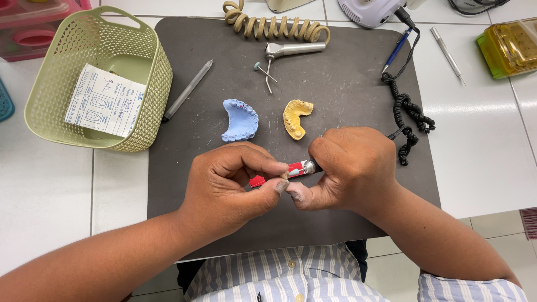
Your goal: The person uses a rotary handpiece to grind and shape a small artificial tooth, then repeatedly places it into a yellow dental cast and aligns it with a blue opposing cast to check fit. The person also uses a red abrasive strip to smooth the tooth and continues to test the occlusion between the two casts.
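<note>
My left hand pinches a small tooth-coloured piece with a red part between thumb and forefinger. My right hand grips a silver and red handpiece, its tip touching that piece. A black coiled cord runs away from this hand. Just beyond my hands on the dark mat lie a blue dental cast and a yellow dental cast.
A green basket with a printed card stands at left. A grey pen, a second handpiece with beige coiled hose, a small bur, a blue pen, a metal tool and a yellow box lie around.
</note>
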Demonstrator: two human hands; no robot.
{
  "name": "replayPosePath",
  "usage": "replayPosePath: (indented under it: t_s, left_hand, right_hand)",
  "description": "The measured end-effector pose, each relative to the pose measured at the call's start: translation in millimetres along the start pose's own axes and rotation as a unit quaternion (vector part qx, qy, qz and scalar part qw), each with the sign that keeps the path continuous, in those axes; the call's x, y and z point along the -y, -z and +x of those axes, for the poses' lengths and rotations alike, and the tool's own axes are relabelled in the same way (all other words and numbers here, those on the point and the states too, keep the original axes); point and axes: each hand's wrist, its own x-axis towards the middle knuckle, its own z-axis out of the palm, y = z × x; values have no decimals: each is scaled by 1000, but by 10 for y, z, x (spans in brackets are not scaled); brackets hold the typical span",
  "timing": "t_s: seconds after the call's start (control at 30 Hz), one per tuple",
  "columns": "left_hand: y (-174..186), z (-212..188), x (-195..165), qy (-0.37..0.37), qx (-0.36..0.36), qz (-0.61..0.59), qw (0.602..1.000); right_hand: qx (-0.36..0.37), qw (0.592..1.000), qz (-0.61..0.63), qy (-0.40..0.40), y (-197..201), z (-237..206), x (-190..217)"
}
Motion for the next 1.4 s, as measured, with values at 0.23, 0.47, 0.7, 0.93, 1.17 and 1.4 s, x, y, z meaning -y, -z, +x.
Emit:
replayPosePath:
  t_s: [0.23,0.47,0.7,0.93,1.17,1.4]
  left_hand:
    - [0,-6,-2,-1,-17,22,1000]
    - [-4,-4,2,-20,-16,35,999]
    - [-2,-6,-17,-26,-22,74,997]
    - [-8,-4,-9,-51,-25,66,996]
    - [-4,-11,15,-47,-20,31,998]
    - [-4,-16,9,-52,-18,34,998]
  right_hand:
    - [-7,1000,-21,-18,21,9,10]
    - [3,1000,-19,-8,22,9,18]
    - [10,1000,-15,-7,19,5,15]
    - [5,1000,-19,-6,9,6,15]
    - [7,1000,-18,-7,17,5,20]
    - [4,1000,-18,-8,21,8,29]
